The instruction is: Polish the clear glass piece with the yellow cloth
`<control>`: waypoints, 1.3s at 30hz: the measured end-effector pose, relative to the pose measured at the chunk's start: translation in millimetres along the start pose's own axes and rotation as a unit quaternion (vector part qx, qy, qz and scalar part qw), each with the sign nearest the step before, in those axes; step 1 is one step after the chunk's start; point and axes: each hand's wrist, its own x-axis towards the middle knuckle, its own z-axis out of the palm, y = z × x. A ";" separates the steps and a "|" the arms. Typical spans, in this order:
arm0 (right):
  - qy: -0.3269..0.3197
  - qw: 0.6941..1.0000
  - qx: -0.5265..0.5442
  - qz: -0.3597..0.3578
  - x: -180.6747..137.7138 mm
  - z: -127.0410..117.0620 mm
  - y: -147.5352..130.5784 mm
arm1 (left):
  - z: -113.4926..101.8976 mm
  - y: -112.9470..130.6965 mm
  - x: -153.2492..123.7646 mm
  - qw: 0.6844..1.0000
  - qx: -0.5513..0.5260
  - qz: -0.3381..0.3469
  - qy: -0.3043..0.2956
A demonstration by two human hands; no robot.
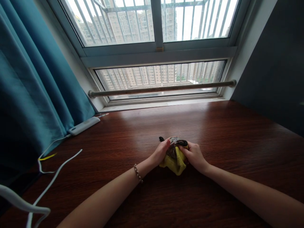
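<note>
- both hands, left hand (160,153) and right hand (194,155), are curled shut round a shiny object (174,143)
- yellow cloth (176,163) is bunched under the fingers
- looks mid-wipe to me; turning it calls for one firm grip

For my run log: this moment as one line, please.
left hand: holds dark shiny object; right hand: holds yellow cloth under it; surface: wooden table

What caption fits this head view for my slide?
Left hand and right hand hold a yellow cloth against a small dark object on a wooden table beneath a window.
</note>
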 end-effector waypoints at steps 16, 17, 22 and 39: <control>0.002 0.998 0.049 0.045 1.3 -1.0 3.6 | -1.7 8.0 -4.5 0.998 0.053 0.036 0.004; 0.002 0.999 0.040 0.035 1.3 -1.4 2.8 | -2.6 9.2 -4.4 0.998 0.059 0.032 -0.001; -0.001 1.000 -0.003 0.002 -1.2 -3.2 -0.4 | -5.0 16.1 -2.9 0.993 0.103 0.040 -0.036; 0.101 0.994 0.035 -0.027 -0.6 -8.2 4.2 | 0.1 7.6 5.8 0.974 -0.205 -0.048 0.089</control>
